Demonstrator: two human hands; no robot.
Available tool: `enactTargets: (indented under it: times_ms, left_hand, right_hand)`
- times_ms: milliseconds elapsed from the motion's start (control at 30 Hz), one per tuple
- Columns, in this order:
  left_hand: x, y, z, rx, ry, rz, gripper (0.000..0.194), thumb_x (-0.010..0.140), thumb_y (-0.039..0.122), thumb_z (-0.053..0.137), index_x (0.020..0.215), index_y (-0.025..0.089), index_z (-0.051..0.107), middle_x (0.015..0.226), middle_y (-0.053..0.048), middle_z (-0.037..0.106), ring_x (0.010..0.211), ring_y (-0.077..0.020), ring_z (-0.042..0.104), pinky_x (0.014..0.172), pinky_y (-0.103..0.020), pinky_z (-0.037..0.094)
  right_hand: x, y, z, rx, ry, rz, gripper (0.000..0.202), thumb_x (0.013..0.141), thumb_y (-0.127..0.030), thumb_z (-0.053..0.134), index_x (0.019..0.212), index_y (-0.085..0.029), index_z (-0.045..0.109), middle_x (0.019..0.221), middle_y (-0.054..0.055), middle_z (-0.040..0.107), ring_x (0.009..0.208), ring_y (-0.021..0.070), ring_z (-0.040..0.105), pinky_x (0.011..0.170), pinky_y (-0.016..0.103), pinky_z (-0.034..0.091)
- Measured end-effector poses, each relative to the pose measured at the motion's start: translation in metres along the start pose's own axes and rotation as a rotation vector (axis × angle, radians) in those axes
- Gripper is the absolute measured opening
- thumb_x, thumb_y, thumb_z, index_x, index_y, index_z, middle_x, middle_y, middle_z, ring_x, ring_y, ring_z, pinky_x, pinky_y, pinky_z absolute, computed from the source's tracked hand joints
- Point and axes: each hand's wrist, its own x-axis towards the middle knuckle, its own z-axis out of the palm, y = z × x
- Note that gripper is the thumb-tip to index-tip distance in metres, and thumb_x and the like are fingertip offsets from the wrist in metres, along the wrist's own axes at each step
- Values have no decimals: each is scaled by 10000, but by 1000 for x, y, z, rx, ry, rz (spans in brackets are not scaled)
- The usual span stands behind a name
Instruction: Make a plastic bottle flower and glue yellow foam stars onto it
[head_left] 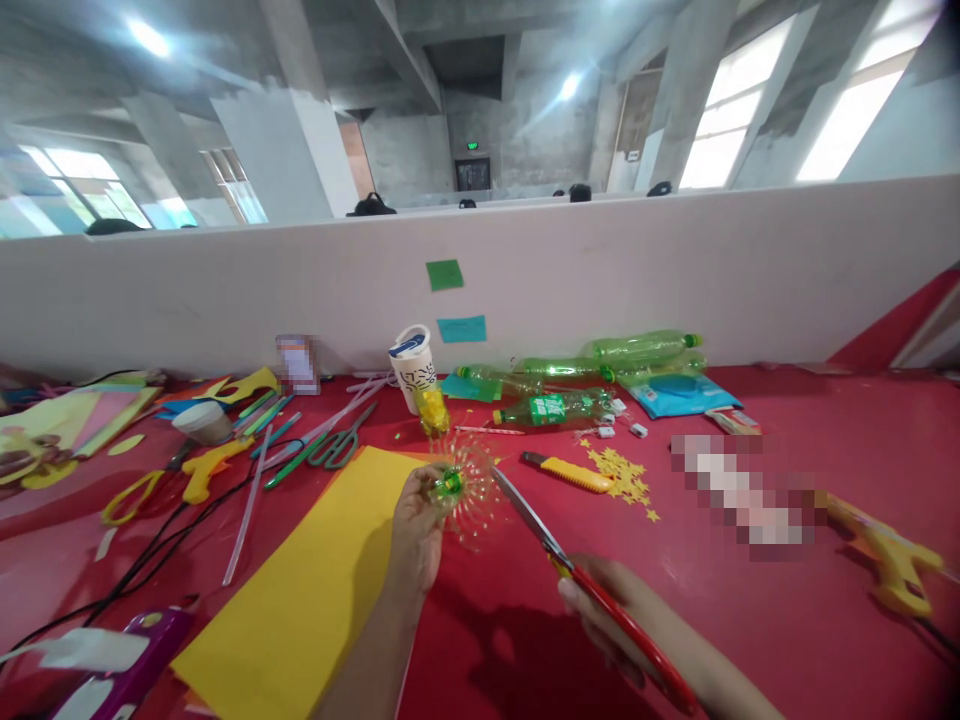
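Note:
My left hand (pixel 416 530) is closed on a green plastic bottle piece (pixel 452 484), whose clear edge is cut into many thin strips fanning out all round. In my right hand (pixel 611 615) is a pair of red-handled scissors (pixel 540 525), fingers wrapped round the handles. The blades look nearly closed, and their tips point up and left, close beside the right edge of the strips. Yellow paper (pixel 300 590) lies under my left forearm. A yellow utility knife (pixel 577 473) lies beyond the scissors, beside a heap of small yellow stars (pixel 622 472).
Several green bottles (pixel 562 408) lie at the back by the white partition (pixel 637 270), near a paper cup (pixel 415 368). Yellow glue guns lie left (pixel 206 468) and right (pixel 892 560). Green-handled scissors (pixel 337 445), black cables (pixel 150 560) and a purple power strip (pixel 142 660) are on the left.

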Motion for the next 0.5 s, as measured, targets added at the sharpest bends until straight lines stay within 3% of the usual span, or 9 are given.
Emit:
enactTargets:
  times_ms: [500]
  left_hand:
    - [-1, -2, -2, 42, -14, 42, 285, 593, 77, 722, 809, 216, 601, 947, 15, 583, 846, -124, 549, 805, -264, 435]
  right_hand:
    - [3, 4, 3, -9, 6, 35, 502, 806, -687, 435, 753, -189, 453, 466, -89, 367, 364, 54, 340, 343, 165, 275]
